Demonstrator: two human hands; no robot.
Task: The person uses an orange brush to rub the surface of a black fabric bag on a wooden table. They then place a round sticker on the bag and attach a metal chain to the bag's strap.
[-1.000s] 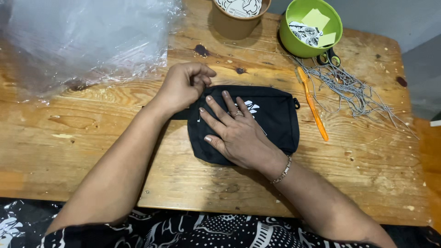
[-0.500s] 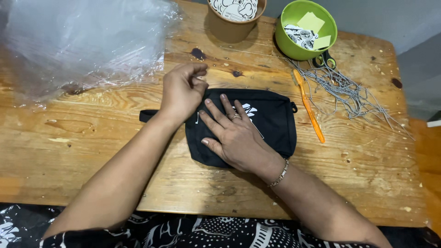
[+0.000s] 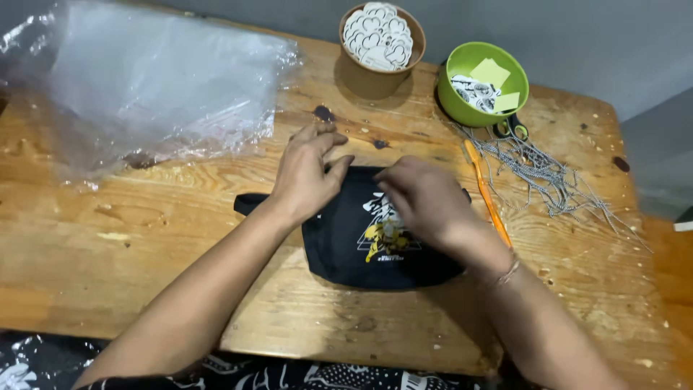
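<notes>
While flat on the table [image 3: 144, 238], the black pouch [image 3: 361, 253] lies under both hands [image 3: 368, 191].

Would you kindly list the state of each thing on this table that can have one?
Black pouch: lying flat, printed side up, under both hands.
Left hand: open, resting on the pouch's left end.
Right hand: open, palm down on the pouch.
Brown cup: upright, full of white tags.
Green bowl: upright, holding paper slips.
Plastic bags: lying flat, piled.
Orange scissors: lying flat.

Around our work on the wooden table [image 3: 144, 245]

We see clear plastic bags [image 3: 151, 87], a brown cup [image 3: 382, 50], a green bowl [image 3: 484, 83], orange scissors [image 3: 491, 198], and grey strings [image 3: 548, 177].
</notes>
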